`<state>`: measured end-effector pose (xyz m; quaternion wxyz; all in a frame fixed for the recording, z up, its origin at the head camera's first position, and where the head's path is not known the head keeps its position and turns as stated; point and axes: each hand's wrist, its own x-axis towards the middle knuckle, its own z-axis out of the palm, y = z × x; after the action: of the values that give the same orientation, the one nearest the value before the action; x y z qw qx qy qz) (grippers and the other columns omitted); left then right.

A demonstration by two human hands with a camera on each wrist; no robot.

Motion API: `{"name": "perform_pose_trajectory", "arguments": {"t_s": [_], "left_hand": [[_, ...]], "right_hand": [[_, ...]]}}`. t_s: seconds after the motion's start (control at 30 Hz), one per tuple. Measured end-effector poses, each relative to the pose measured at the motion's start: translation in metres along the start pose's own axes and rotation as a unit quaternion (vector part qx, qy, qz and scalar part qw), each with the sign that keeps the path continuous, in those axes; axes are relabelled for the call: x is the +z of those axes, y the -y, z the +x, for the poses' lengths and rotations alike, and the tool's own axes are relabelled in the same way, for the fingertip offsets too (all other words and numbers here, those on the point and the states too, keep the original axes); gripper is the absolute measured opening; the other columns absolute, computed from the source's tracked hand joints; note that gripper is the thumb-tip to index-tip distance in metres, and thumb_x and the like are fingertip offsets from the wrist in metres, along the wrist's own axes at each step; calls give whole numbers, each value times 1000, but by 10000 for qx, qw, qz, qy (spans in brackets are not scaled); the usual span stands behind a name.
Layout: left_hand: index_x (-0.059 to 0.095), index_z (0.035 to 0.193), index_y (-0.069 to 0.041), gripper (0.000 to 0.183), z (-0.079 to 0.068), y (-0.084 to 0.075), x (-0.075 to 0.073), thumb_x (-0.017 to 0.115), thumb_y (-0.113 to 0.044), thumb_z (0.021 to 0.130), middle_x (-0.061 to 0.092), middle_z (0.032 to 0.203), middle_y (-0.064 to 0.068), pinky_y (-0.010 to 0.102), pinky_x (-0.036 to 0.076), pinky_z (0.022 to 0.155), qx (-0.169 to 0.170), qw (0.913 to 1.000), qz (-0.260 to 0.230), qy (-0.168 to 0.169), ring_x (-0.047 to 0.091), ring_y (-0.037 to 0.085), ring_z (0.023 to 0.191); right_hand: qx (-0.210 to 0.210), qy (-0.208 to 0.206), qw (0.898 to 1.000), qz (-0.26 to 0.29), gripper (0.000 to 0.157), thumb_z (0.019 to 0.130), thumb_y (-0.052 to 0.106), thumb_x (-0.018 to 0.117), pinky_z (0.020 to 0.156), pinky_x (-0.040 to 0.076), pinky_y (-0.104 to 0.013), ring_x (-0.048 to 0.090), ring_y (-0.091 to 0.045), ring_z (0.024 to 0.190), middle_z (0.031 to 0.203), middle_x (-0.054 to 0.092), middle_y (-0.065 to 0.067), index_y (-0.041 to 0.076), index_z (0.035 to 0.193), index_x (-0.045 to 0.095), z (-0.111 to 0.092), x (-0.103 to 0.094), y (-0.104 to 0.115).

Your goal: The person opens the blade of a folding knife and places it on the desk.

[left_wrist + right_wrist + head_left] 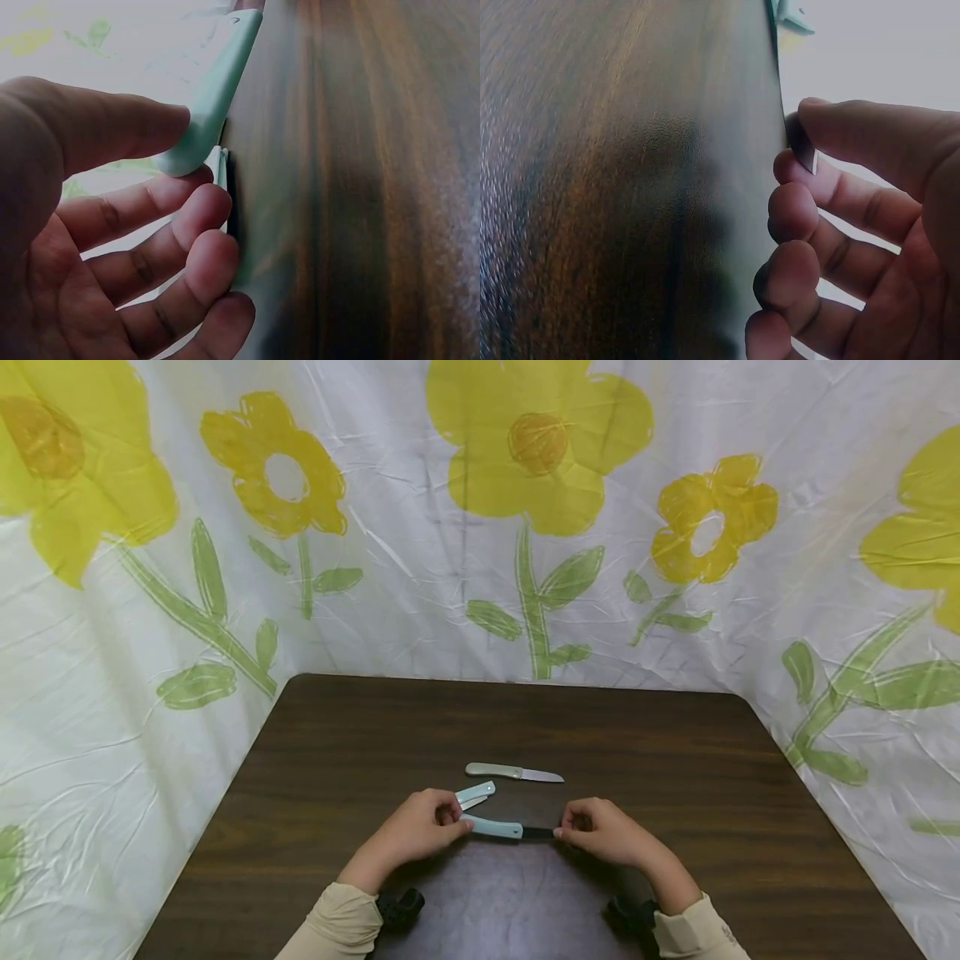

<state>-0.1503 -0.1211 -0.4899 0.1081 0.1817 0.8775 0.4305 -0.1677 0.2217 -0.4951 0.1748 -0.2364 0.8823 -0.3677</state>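
Observation:
In the head view a folding knife with a light blue handle (495, 828) lies stretched between both hands, its blade (537, 833) folded out and looking dark. My left hand (420, 827) pinches the handle's end between thumb and index finger, as the left wrist view shows with the handle (217, 86). At the other end, my right hand (606, 832) pinches the blade's tip (801, 142). Just behind the left fingers lies a second light blue folding knife (477, 792), its blade partly folded out and part of it hidden by the hand.
Farther back on the dark wooden table (360, 727) lies a third folding knife (493, 770), pale green with its blade out. A white curtain (405, 610) with yellow flowers hangs around the table's back and sides. Black straps (401, 906) circle both wrists.

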Motion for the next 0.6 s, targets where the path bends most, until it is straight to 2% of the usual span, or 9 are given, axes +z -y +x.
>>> {"name": "perform_pose_trajectory", "arguments": {"t_s": [0.33, 0.6], "left_hand": [[68, 80, -15, 22, -3, 1, 6, 79, -29, 94, 56, 65, -7, 25, 41, 55, -266, 9991, 290, 157, 49, 6, 58], [70, 80, -13, 22, -3, -4, 8, 82, -28, 91, 59, 66, -7, 27, 43, 56, -424, 9986, 313, 75, 53, 9, 61]], "right_hand": [[76, -16, 9999, -123, 23, 100, 32, 76, 55, 44, -23, 49, -2, 60, 74, 60, 8, 17, 85, 68, -1, 3, -4], [139, 39, 9993, -354, 28, 95, 34, 81, 57, 42, -24, 48, -3, 61, 72, 56, 8, 16, 82, 65, 0, 0, -2]]}}
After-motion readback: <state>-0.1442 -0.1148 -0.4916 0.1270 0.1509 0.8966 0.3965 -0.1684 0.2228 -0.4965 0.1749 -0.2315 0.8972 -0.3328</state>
